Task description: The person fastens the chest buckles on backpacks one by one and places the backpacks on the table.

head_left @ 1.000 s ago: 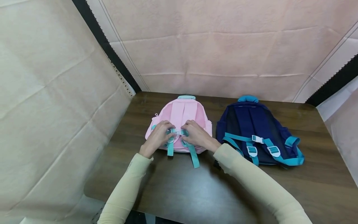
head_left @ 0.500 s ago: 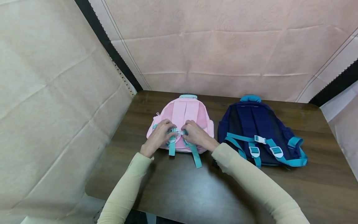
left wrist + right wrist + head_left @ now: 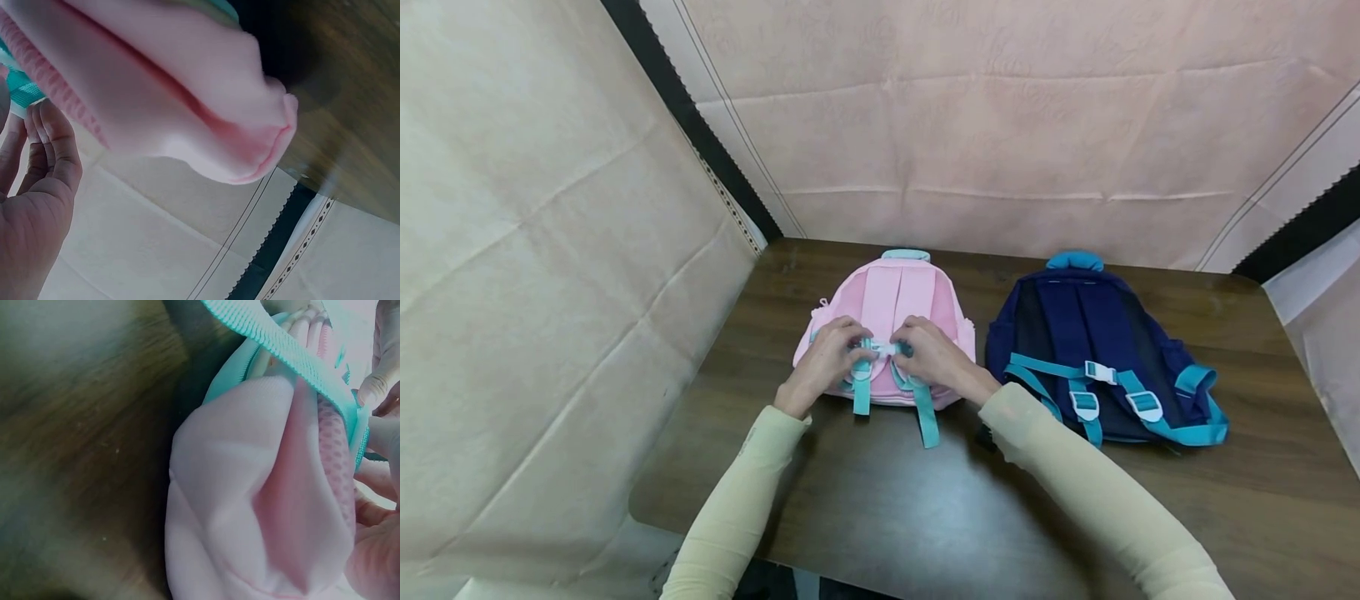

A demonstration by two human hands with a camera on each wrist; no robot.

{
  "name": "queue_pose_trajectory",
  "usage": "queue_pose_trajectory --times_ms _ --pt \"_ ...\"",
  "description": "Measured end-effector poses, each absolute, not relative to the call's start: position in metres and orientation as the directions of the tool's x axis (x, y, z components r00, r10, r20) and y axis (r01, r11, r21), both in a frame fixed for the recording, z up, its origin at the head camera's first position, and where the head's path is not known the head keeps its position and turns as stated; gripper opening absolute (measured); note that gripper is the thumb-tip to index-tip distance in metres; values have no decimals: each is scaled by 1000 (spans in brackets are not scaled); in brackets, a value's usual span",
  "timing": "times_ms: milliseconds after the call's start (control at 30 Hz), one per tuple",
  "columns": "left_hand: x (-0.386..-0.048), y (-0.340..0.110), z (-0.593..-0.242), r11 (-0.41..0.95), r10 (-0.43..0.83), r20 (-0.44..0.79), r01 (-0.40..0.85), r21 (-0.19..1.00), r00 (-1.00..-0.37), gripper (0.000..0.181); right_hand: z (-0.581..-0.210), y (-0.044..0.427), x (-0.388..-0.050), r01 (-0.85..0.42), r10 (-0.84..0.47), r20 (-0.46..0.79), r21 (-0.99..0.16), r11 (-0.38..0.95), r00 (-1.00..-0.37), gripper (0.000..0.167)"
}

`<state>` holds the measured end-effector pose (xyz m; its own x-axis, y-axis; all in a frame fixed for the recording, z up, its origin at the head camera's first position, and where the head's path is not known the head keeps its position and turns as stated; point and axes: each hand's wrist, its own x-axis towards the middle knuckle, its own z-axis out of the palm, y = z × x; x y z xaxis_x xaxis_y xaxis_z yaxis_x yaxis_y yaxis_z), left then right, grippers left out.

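A small pink backpack (image 3: 880,292) lies on the table with its back panel and shoulder straps up. Across its lower part runs a turquoise strap with a white buckle (image 3: 883,349) in the middle. My left hand (image 3: 827,360) pinches the turquoise webbing (image 3: 26,94) just left of the buckle, thumb against curled fingers. From the right side, my right hand (image 3: 938,358) pinches the strap close to the buckle. Two turquoise strap tails (image 3: 928,417) hang toward the table's front. In the right wrist view, turquoise webbing (image 3: 281,353) crosses the pink side of the bag; the right fingertips are partly hidden.
To the right lies a larger navy backpack (image 3: 1075,317) with turquoise straps and white buckles. Both bags rest on a dark brown wooden table (image 3: 880,500). Pale cloth sheets (image 3: 1037,142) hang behind and at the sides.
My right hand has shifted slightly to the right, and more of the white buckle shows between the hands. The left hand stays at the strap. The head view has turned a little.
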<state>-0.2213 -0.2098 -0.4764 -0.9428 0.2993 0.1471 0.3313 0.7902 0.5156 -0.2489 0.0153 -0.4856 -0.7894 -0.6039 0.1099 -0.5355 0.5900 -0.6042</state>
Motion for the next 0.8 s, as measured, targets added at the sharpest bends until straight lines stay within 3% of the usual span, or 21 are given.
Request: queue_pose_trajectory --times_ms 800 --pt "-224 -214 -483 764 310 207 373 526 -928 23 -498 27 -258 -582 -614 206 -633 510 -762 32"
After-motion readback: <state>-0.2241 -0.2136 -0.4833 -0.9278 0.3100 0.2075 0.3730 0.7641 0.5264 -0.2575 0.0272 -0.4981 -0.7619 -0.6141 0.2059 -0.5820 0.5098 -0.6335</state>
